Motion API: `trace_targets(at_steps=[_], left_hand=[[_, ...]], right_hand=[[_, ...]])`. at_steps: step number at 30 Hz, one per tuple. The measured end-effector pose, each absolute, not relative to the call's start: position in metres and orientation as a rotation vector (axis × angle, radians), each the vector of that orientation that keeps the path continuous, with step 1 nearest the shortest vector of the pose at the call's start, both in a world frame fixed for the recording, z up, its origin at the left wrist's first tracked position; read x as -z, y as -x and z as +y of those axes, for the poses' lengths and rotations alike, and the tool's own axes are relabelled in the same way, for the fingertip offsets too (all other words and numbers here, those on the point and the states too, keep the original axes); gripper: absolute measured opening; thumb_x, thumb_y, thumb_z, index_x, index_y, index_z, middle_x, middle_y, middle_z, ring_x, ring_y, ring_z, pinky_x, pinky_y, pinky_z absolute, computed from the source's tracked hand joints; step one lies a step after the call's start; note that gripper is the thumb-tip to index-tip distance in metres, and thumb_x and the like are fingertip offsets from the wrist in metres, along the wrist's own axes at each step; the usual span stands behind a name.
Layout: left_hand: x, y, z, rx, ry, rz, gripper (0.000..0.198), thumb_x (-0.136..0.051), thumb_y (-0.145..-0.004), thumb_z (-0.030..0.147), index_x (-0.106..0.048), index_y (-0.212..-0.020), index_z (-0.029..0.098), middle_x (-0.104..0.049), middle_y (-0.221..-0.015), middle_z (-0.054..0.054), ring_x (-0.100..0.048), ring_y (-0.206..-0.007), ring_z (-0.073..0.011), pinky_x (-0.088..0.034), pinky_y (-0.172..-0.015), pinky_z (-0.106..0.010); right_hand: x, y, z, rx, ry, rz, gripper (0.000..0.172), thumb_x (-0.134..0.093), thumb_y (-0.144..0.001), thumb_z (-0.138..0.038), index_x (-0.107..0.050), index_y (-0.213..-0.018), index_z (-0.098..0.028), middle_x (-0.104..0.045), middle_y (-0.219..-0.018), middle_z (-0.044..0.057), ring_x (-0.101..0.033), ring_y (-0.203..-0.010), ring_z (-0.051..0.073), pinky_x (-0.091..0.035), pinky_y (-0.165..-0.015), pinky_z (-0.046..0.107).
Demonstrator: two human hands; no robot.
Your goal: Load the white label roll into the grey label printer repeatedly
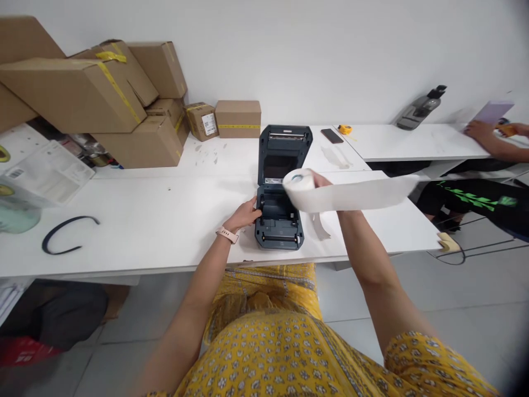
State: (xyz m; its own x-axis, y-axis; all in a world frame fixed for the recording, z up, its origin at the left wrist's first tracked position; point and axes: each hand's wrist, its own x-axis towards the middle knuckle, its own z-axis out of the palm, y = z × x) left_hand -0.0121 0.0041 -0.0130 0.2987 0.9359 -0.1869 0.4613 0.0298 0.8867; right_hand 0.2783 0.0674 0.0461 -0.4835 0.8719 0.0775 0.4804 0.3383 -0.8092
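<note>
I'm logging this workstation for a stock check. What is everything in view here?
Cardboard boxes: about eight, brown, stacked back left by the wall.
Label printer: one, dark grey, lid open, mid-table.
Paper roll: one, white, above the printer, strip trailing right.
Paper scrap: one, white, right of the printer.
Curved band: one, black, left on the table.
Phone: one, black, behind the printer, to its right.
Tape measure: one, yellow, beside the phone.
Handheld device: one, grey, right table by the wall.
Co-worker's hand: one, far right, on that table.
Watch: one, pale strap, left wrist.
Left hand: touches the printer's left side.
Right hand: holds the paper roll.
</note>
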Motion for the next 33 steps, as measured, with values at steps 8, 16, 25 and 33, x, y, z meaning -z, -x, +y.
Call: trace_targets(at_steps=[8, 16, 25, 33], left_hand=[[0.010, 0.012, 0.001, -0.631, -1.521, 1.254, 0.080, -0.056, -0.084, 0.024, -0.030, -0.159, 0.009, -0.051, -0.060, 0.006, -0.048, -0.052, -0.0119, -0.038, -0.049, -0.021], [0.014, 0.013, -0.002, -0.723, -1.434, 1.195, 0.082, -0.062, -0.083, 0.024, -0.033, -0.159, 0.011, -0.046, -0.054, 0.008, -0.044, -0.049, -0.0108, -0.035, -0.046, -0.021], [0.015, 0.012, -0.002, -0.756, -1.410, 1.202, 0.079, -0.064, -0.082, 0.027, -0.041, -0.156, 0.015, -0.049, -0.054, 0.007, -0.043, -0.047, -0.0114, -0.034, -0.046, -0.022], [0.033, 0.000, -0.038, -1.044, -1.359, 1.441, 0.060, -0.061, -0.092, 0.044, -0.053, -0.143, 0.014, -0.043, -0.057, 0.008, -0.042, -0.050, -0.0115, -0.033, -0.052, -0.024]], right_hand=[[-0.045, -0.206, 0.062, -0.632, 1.232, -2.858, 0.073, -0.083, -0.067, -0.045, -0.059, -0.131, -0.021, -0.066, -0.132, 0.012, -0.065, -0.116, 0.032, -0.050, -0.097, 0.042], [-0.021, -0.197, 0.065, -0.398, 1.360, -2.966, 0.078, -0.077, -0.080, -0.055, -0.056, -0.143, -0.016, -0.063, -0.140, 0.022, -0.065, -0.121, 0.041, -0.052, -0.098, 0.048], [-0.090, -0.231, 0.092, -0.119, 0.879, -1.668, 0.049, -0.039, -0.101, -0.064, -0.070, -0.113, -0.028, -0.069, -0.114, 0.008, -0.065, -0.115, 0.028, -0.054, -0.098, 0.049], [-0.101, -0.220, 0.129, -0.323, 0.882, -1.645, 0.066, -0.027, -0.098, -0.075, -0.069, -0.112, -0.026, -0.072, -0.111, 0.007, -0.065, -0.116, 0.026, -0.051, -0.105, 0.048]])
